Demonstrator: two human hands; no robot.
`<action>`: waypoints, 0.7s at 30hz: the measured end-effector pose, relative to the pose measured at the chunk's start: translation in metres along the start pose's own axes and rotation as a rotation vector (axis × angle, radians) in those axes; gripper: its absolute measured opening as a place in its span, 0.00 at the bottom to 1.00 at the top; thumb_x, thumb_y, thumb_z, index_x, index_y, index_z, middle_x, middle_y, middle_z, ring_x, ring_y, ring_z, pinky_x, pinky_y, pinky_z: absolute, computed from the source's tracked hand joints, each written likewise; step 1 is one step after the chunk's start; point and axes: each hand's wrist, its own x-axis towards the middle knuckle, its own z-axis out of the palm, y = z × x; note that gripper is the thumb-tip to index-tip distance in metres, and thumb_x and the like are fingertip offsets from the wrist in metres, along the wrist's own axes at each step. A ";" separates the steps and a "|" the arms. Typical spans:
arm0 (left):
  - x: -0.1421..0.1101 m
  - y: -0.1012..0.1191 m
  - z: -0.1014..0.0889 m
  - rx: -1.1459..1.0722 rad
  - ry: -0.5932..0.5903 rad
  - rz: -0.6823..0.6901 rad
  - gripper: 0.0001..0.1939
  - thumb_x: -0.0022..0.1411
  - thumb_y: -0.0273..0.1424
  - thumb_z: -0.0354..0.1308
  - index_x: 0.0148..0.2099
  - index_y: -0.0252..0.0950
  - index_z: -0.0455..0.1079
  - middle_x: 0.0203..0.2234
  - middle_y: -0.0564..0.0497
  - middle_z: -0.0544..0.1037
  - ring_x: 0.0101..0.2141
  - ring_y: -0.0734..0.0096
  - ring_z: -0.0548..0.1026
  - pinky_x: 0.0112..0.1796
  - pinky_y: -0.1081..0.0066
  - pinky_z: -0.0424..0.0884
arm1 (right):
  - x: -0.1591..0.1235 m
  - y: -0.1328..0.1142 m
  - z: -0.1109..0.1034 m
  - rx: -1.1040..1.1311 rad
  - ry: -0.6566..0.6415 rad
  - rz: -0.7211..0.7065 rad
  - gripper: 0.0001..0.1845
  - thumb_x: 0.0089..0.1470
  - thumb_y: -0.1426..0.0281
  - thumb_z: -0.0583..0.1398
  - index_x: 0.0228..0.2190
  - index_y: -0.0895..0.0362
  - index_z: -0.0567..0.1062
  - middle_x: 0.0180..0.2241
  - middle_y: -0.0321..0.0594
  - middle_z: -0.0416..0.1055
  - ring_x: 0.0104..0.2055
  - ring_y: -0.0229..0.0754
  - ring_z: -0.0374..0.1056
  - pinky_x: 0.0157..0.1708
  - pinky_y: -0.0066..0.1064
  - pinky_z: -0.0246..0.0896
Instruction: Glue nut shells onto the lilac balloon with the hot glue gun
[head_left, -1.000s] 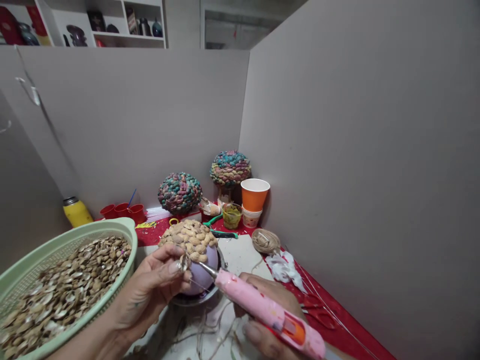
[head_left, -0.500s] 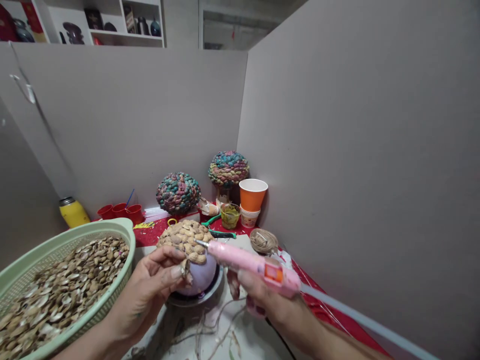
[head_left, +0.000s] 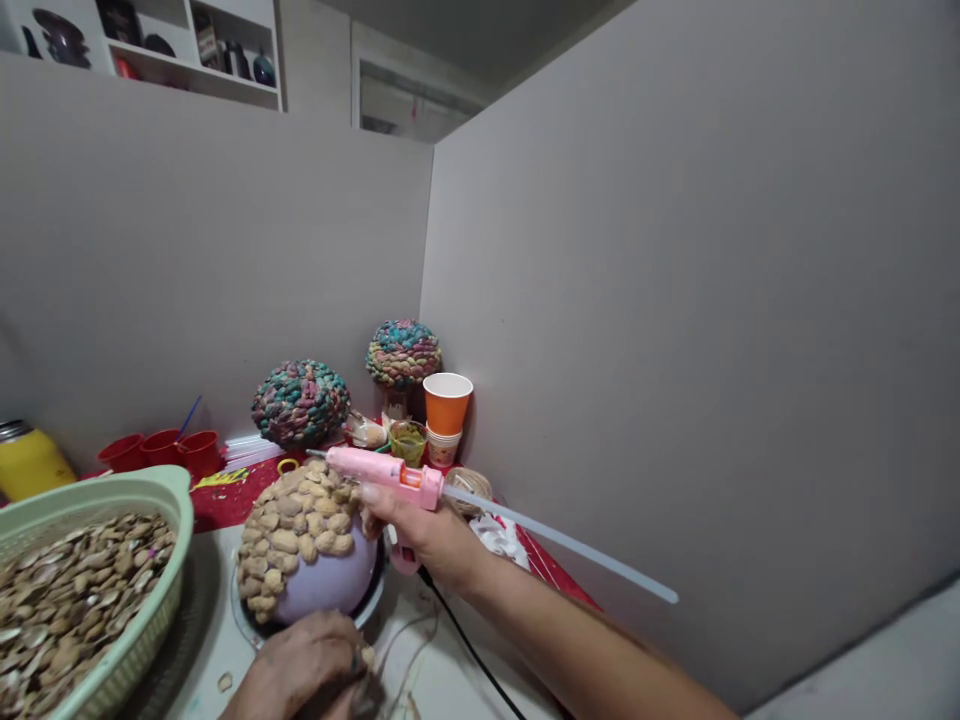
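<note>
My right hand [head_left: 420,530] is wrapped round a pink hot glue gun [head_left: 367,467], whose nozzle points left above the ball. A long translucent glue stick [head_left: 562,540] sticks out of its back. The purple ball [head_left: 330,585], perhaps a balloon, rests in a round bowl [head_left: 375,605], its upper and left sides covered in peanut shells [head_left: 300,520]. In front of the ball, low in view, my left hand [head_left: 307,665] is closed with fingers curled down. A small pale piece of peanut shell [head_left: 367,656] shows at its fingertips, partly hidden.
A green basket [head_left: 184,520] of shells stands at left. Behind are red cups [head_left: 161,447], a yellow bottle [head_left: 34,465], two colourful shell-covered domes [head_left: 300,403], an orange paper cup [head_left: 448,408] and twine [head_left: 469,487]. A black cord [head_left: 472,650] trails from the glue gun. Grey partitions enclose the table.
The view has turned right. My left hand has dropped from beside the ball to the table in front of it. The glue gun is now held higher, its nozzle above the shells.
</note>
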 end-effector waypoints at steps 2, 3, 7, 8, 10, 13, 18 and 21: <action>0.004 0.002 -0.005 0.026 0.015 0.013 0.18 0.56 0.14 0.54 0.45 0.38 0.69 0.32 0.44 0.80 0.33 0.66 0.79 0.35 0.75 0.75 | -0.005 -0.001 -0.001 0.037 -0.027 -0.017 0.20 0.53 0.50 0.62 0.29 0.55 0.78 0.26 0.34 0.70 0.30 0.38 0.64 0.24 0.25 0.59; 0.007 0.004 -0.007 0.037 0.031 0.005 0.19 0.56 0.14 0.54 0.46 0.37 0.69 0.32 0.43 0.80 0.33 0.66 0.79 0.35 0.74 0.75 | -0.007 -0.001 -0.002 0.055 -0.038 -0.024 0.19 0.53 0.51 0.62 0.31 0.54 0.78 0.28 0.34 0.71 0.31 0.38 0.65 0.26 0.25 0.60; 0.012 0.015 -0.013 0.026 0.182 -0.008 0.23 0.55 0.14 0.58 0.49 0.40 0.71 0.33 0.44 0.82 0.34 0.63 0.80 0.37 0.71 0.76 | -0.012 -0.005 -0.003 0.020 -0.061 0.013 0.23 0.52 0.50 0.63 0.38 0.55 0.79 0.31 0.36 0.73 0.28 0.36 0.63 0.25 0.25 0.61; 0.013 0.019 -0.013 0.017 0.236 -0.053 0.24 0.54 0.14 0.60 0.49 0.42 0.72 0.33 0.46 0.82 0.35 0.62 0.80 0.38 0.70 0.75 | -0.013 -0.006 -0.003 -0.005 -0.075 0.025 0.24 0.52 0.49 0.62 0.40 0.55 0.79 0.32 0.36 0.74 0.27 0.36 0.63 0.23 0.24 0.60; 0.015 0.027 -0.012 -0.023 0.363 -0.228 0.22 0.52 0.14 0.63 0.43 0.46 0.76 0.31 0.48 0.83 0.34 0.62 0.80 0.39 0.69 0.74 | -0.015 -0.009 -0.001 -0.045 -0.125 0.016 0.25 0.53 0.50 0.62 0.44 0.54 0.78 0.33 0.37 0.75 0.28 0.36 0.64 0.23 0.24 0.61; 0.023 0.039 -0.016 -0.206 0.586 -0.476 0.11 0.50 0.20 0.67 0.34 0.42 0.77 0.27 0.49 0.81 0.30 0.63 0.78 0.36 0.70 0.73 | -0.018 -0.016 0.001 -0.073 -0.179 -0.055 0.26 0.55 0.51 0.61 0.50 0.52 0.76 0.38 0.39 0.76 0.36 0.41 0.70 0.34 0.29 0.68; 0.041 0.045 -0.043 -0.618 0.675 -0.786 0.10 0.49 0.29 0.71 0.34 0.38 0.75 0.30 0.51 0.79 0.33 0.67 0.76 0.36 0.74 0.72 | -0.026 -0.031 -0.003 -0.182 -0.292 -0.184 0.24 0.59 0.54 0.58 0.54 0.50 0.72 0.48 0.43 0.74 0.48 0.47 0.70 0.50 0.39 0.66; 0.049 0.046 -0.056 -0.817 0.694 -0.835 0.10 0.50 0.28 0.71 0.35 0.36 0.75 0.31 0.52 0.77 0.32 0.71 0.76 0.36 0.75 0.72 | -0.030 -0.037 -0.005 -0.363 -0.295 -0.299 0.18 0.61 0.56 0.56 0.49 0.49 0.75 0.40 0.41 0.76 0.41 0.45 0.71 0.41 0.34 0.70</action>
